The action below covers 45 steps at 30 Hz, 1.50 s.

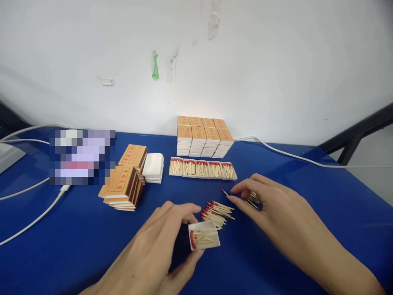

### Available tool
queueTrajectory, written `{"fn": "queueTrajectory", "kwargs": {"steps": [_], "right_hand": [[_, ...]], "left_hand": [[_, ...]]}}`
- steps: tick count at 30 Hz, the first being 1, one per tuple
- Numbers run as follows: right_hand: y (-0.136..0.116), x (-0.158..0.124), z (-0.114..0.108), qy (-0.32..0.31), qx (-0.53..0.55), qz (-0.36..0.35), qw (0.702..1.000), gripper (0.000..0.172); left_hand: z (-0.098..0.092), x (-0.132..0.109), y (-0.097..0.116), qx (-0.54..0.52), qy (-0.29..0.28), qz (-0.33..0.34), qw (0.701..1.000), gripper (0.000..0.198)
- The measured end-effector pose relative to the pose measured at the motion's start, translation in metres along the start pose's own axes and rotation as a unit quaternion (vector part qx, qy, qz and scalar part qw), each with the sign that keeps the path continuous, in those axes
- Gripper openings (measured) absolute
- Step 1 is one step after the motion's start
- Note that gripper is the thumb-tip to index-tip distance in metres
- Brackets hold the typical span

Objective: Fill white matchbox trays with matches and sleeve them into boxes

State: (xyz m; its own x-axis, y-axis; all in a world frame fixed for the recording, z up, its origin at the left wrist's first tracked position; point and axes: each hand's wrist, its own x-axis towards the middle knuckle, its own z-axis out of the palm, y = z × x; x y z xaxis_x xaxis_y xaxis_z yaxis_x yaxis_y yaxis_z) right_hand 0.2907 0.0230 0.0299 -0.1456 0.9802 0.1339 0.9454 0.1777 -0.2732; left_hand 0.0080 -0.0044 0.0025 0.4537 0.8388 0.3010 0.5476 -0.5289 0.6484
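Observation:
My left hand (pixel 159 241) grips a small white matchbox tray (pixel 204 235) between thumb and fingers; the tray holds a few red-tipped matches. Just beyond the tray lies a loose pile of matches (pixel 217 211) on the blue tablecloth (pixel 61 254). My right hand (pixel 270 205) rests beside that pile, its fingers pinched on a single match (pixel 225 192), with a few more matches (pixel 253 198) under the fingers.
A row of several filled trays (pixel 202 168) lies behind the pile. Stacked closed matchboxes (pixel 202 137) stand by the white wall. Orange sleeves (pixel 125 182) and empty white trays (pixel 153 167) sit at left. White cables (pixel 30 221) cross the left side and another cable (pixel 291 155) the right.

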Motion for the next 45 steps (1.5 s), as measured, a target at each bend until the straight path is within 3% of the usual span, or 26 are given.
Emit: {"fn": "queueTrajectory", "kwargs": {"steps": [8,17,25,31,36,45], "right_hand": [[-0.006,-0.001,0.008,-0.035,0.005,-0.027,0.999,0.016],[-0.011,0.001,0.005,-0.075,0.069,-0.026,0.994,0.018],[-0.016,-0.001,-0.002,-0.112,0.094,-0.002,0.989,0.024],[-0.021,-0.003,0.0,-0.136,0.138,-0.005,0.981,0.026],[-0.022,-0.001,0.003,-0.137,0.15,-0.004,0.979,0.025],[-0.015,-0.002,0.002,-0.126,0.158,-0.013,0.979,0.018]], "left_hand": [[0.001,-0.001,-0.004,0.024,0.013,-0.002,1.0,0.049],[-0.002,-0.001,-0.003,0.006,0.011,0.004,1.0,0.062],[-0.006,0.0,0.0,-0.006,-0.027,0.028,0.999,0.059],[-0.011,0.001,-0.004,0.044,0.015,0.03,0.998,0.056],[-0.008,0.003,-0.002,0.025,-0.051,0.035,0.998,0.067],[-0.008,0.002,-0.001,0.014,-0.079,0.022,0.997,0.068]]}}
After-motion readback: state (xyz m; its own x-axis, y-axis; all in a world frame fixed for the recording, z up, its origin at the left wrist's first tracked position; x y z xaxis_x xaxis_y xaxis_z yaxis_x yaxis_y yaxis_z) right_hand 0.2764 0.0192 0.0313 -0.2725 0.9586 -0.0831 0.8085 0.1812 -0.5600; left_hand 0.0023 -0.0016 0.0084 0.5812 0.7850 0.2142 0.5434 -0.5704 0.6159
